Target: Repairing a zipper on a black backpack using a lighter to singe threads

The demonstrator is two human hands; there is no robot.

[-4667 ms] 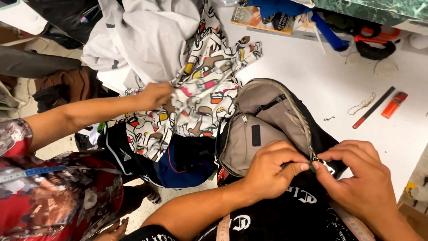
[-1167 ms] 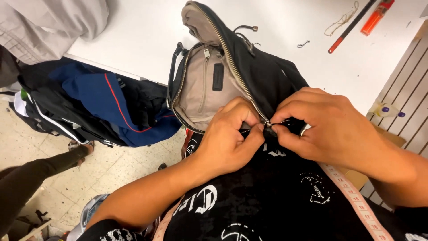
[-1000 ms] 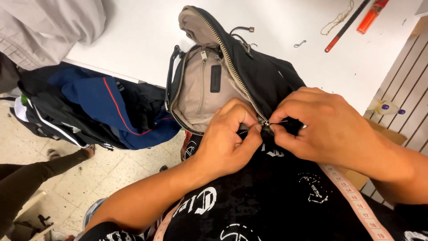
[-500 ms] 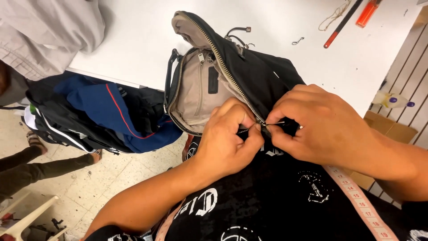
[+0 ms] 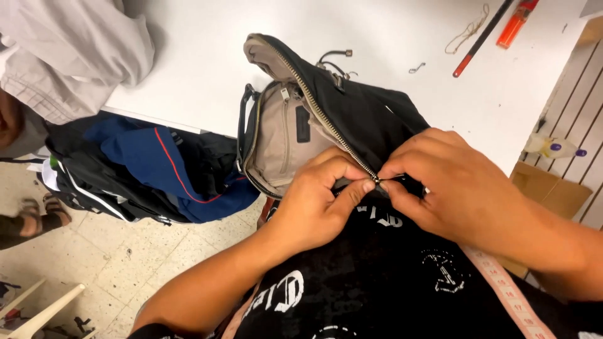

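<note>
Wearer's clothing: black T-shirt with white printed designs (image 5: 389, 295) fills the near edge, with a pink tailor's measuring tape (image 5: 502, 285) draped over it on the right.
Left hand (image 5: 314, 204): thumb and forefinger are pinched together on the lower end of the zip, at the edge of the bag's opening.
Right hand (image 5: 452, 182): fingertips are pinched on the small metal zip slider (image 5: 377, 180), touching the left fingertips.
Bag: black fabric backpack with a beige lining (image 5: 326, 125) lies partly on the white table, its lower end at the wearer's lap.
Zip: brass-coloured zip teeth (image 5: 320, 113) run from the top of the bag down to the pinched fingers.
Progress: judging from the gaping mouth, the zip is open along nearly its whole length; the slider sits at the bottom end, so almost all of the closing appears left to do.
Inside label: small black rectangular tag (image 5: 302, 123) is sewn upright on the beige lining, beside an inner pocket zip.
Floor pile: dark blue and black sports bag with a red stripe (image 5: 157, 169) hangs below the table's edge, to the left.
Table (image 5: 201, 63): white, flat surface.
Far items: orange marker-shaped tube (image 5: 516, 24) and thin black and red rod (image 5: 480, 39) lie near the far right corner, a loop of tan string (image 5: 465, 36) beside them.
Right edge: brown cardboard box (image 5: 553, 194) and small clear bottle with a purple cap (image 5: 553, 147).
Top left: heap of pale grey cloth (image 5: 69, 50).
</note>
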